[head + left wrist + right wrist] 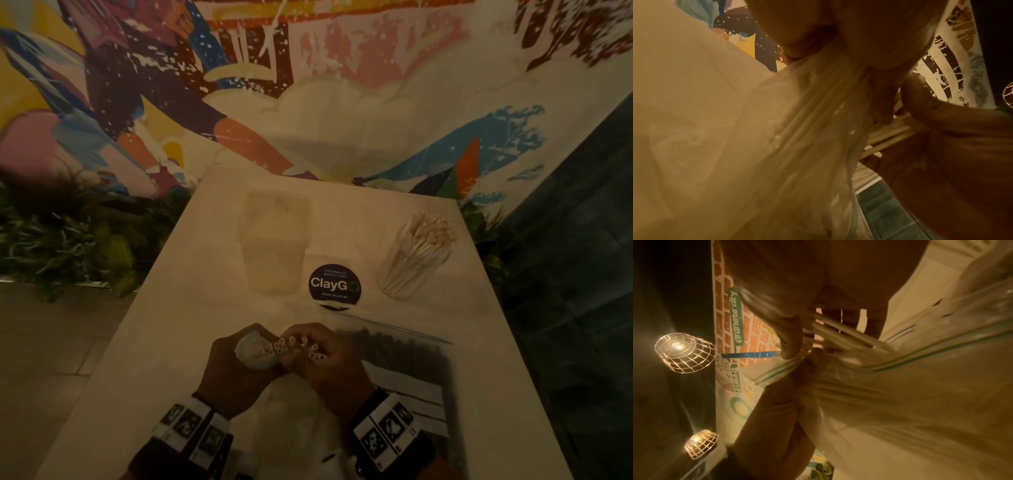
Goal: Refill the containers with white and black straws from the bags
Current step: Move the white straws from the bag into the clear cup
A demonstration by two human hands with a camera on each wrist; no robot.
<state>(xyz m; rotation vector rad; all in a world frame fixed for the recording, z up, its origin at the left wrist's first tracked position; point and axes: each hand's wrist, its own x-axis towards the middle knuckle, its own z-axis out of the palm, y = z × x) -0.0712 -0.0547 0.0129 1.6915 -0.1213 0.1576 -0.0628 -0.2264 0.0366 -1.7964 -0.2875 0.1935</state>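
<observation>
Both hands meet over the near middle of the white table (191, 274). My left hand (239, 363) grips the bunched neck of a clear plastic bag (255, 353) (807, 129) (900, 394) of white straws. My right hand (325, 359) curls round a bundle of white straws (294, 346) (838, 331) (892, 138) sticking out of the bag's mouth. A clear, seemingly empty container (274, 240) stands at the table's far middle. Another clear container (416, 257), packed with white straws, stands at the far right. A zip bag of black straws (400, 356) lies flat just right of my right hand.
A round dark "ClayGo" sticker (335, 283) sits on the table between the two containers. A painted mural wall (308, 85) rises behind the table, with green plants (68, 240) at its foot on the left. Dark floor tiles (565, 274) lie to the right.
</observation>
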